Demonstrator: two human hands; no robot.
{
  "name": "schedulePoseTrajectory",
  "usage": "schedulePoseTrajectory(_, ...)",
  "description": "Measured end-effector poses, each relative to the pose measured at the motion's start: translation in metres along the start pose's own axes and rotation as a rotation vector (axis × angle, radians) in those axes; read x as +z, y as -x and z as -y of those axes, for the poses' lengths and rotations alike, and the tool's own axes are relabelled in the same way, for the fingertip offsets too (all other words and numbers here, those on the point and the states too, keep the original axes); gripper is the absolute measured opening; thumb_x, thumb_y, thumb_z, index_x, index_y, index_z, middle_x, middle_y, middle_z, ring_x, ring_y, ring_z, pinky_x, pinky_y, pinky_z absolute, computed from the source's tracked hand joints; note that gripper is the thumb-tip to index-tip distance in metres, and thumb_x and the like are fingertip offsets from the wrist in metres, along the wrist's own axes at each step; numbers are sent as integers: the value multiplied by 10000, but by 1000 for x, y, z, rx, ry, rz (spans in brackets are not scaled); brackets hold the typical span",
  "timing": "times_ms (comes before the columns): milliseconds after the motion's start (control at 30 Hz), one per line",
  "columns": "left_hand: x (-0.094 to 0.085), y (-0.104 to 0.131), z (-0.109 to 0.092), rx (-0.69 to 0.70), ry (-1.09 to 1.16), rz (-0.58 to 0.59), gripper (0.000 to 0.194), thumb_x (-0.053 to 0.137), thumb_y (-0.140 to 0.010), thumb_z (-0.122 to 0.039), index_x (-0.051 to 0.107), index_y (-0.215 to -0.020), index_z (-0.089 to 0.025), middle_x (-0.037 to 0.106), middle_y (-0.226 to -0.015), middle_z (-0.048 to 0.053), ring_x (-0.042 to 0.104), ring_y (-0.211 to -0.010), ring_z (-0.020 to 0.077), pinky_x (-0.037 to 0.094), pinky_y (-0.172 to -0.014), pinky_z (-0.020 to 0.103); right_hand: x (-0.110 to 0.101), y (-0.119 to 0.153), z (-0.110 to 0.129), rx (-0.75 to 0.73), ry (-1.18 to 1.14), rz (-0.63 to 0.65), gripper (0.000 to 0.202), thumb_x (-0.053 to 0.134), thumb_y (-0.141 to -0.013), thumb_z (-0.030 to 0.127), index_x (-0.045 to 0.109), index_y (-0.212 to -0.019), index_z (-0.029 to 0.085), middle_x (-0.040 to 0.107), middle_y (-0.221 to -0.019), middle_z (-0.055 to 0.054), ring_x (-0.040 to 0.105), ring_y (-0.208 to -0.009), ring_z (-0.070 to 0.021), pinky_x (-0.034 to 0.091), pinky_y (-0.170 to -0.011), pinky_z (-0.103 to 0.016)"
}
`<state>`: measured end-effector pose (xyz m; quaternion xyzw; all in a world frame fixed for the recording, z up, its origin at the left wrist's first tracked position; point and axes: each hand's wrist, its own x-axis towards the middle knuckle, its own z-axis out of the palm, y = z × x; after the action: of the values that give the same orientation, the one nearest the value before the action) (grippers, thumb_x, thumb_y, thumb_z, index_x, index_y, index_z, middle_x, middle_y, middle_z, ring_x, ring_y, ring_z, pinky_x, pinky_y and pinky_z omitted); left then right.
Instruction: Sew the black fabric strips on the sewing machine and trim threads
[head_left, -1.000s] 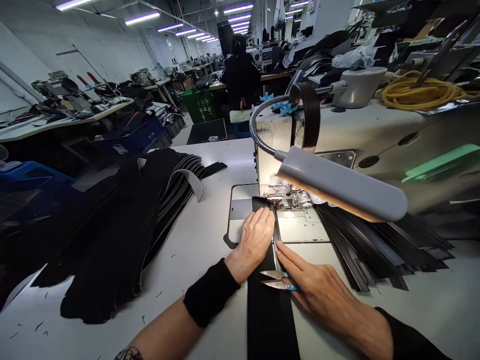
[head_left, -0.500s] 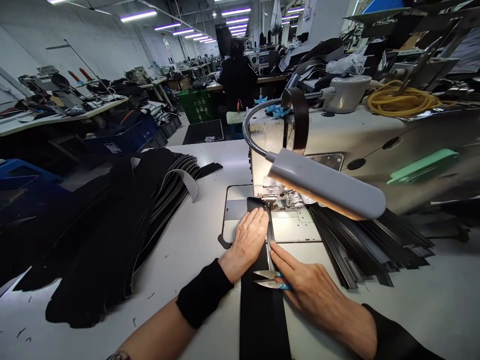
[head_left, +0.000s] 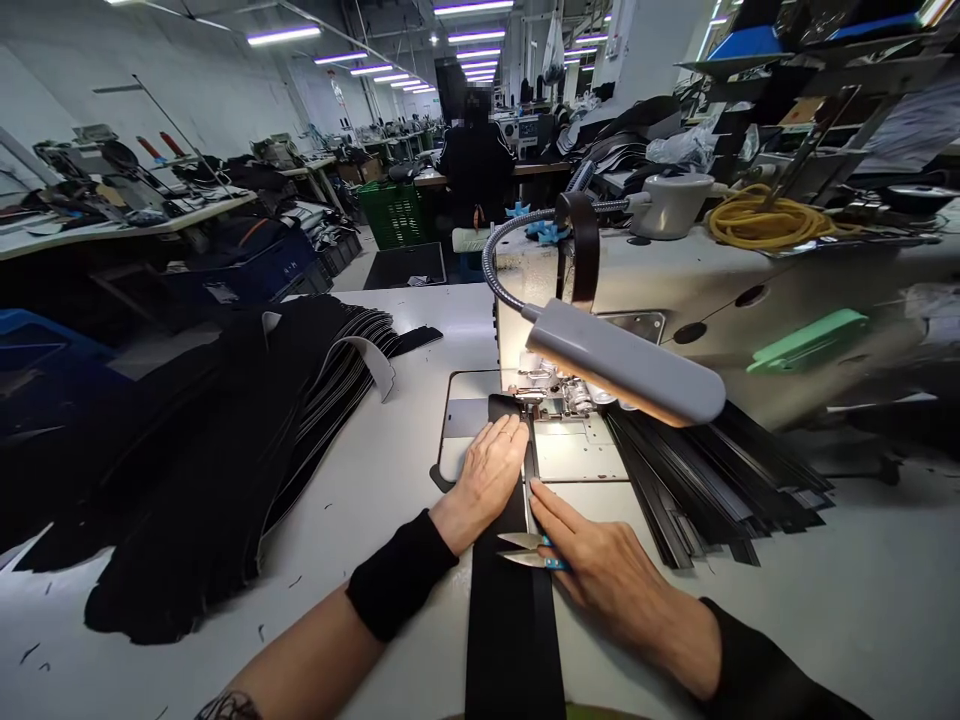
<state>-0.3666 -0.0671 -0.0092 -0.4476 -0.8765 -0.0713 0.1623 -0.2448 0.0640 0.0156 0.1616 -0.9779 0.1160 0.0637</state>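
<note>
A long black strip (head_left: 514,640) runs up the white table to the needle area of a sewing machine (head_left: 529,395). My left hand (head_left: 491,465) lies flat on it just below the presser foot, fingers together and pointing at the machine. Small scissors (head_left: 529,552) with blue handles are tucked in my right hand (head_left: 600,555), their open blades pointing left over the strip. The index finger of that hand rests on a narrow band (head_left: 531,465) along the strip's right edge. Its lower fingers are partly hidden.
A pile of black pieces (head_left: 217,430) covers the table's left side. Thin dark strips (head_left: 712,480) fan out at the right. A grey lamp (head_left: 622,360) hangs over the machine. Yellow cord (head_left: 765,218) lies on top of it. A person (head_left: 476,165) sits farther back.
The whole view has shifted slightly, so the machine and lamp appear a little farther left. Both hands keep nearly the same place on the strip, and the scissors are still held.
</note>
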Motion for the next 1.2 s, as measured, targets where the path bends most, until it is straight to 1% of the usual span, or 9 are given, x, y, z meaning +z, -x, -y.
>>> schedulePoseTrajectory(200,0,-14,0,-44,-33,8,330,352,-852,-57,573,-1094,-92,612,-1145,133,570,-1076,196,462,-941,318,2,-2,0,17,37,9,473,360,-775,101,494,-1229,84,463,-1304,-160,662,-735,-208,531,-480,-289)
schedulePoseTrajectory(367,-8,-15,-1,-64,55,-86,238,405,-905,-210,613,-968,-112,655,-1040,114,602,-998,197,481,-896,323,4,1,1,-5,70,-32,435,368,-784,93,524,-1190,83,490,-1280,-157,664,-687,-213,517,-431,-301)
schedulePoseTrajectory(533,-24,-17,-3,-160,117,47,183,439,-888,-196,591,-789,-174,642,-808,37,601,-794,177,489,-717,289,5,6,4,-52,19,-111,385,376,-788,84,563,-1125,93,531,-1243,-144,666,-733,-202,528,-466,-282)
schedulePoseTrajectory(667,-30,-17,-3,-215,145,116,169,419,-888,-198,570,-820,-160,596,-827,54,551,-824,201,455,-750,324,5,8,4,-72,33,-159,377,386,-790,83,566,-1121,94,552,-1225,-120,665,-695,-195,529,-457,-287)
schedulePoseTrajectory(800,-35,-17,-1,-301,308,243,145,411,-863,-177,543,-818,-140,566,-886,79,510,-862,217,428,-799,366,3,9,5,-105,63,-177,391,397,-785,78,555,-1142,87,545,-1234,-118,666,-691,-184,531,-466,-271)
schedulePoseTrajectory(933,-46,-10,1,-305,390,294,90,458,-826,-155,542,-797,-146,579,-910,68,513,-888,203,414,-833,371,3,10,5,-111,55,-209,374,393,-794,85,565,-1126,94,551,-1225,-126,666,-696,-178,532,-484,-257)
schedulePoseTrajectory(1067,-67,5,3,-276,478,336,89,488,-799,-119,550,-748,-156,595,-741,5,544,-726,137,445,-758,290,3,11,6,-107,30,-219,364,405,-792,89,571,-1117,98,554,-1216,-139,665,-669,-184,538,-492,-277)
schedulePoseTrajectory(1133,-85,15,6,-245,658,458,34,537,-780,-146,560,-755,-148,594,-676,-8,551,-636,115,461,-659,239,2,11,6,-96,12,-210,374,409,-784,81,568,-1121,103,549,-1224,-138,665,-663,-187,539,-497,-285)
schedulePoseTrajectory(1200,-107,24,13,-169,966,766,104,581,-766,-203,587,-845,-136,620,-684,5,586,-624,121,478,-617,229,1,12,5,-92,-18,-199,376,398,-784,75,568,-1117,108,538,-1235,-141,666,-679,-185,539,-513,-279)
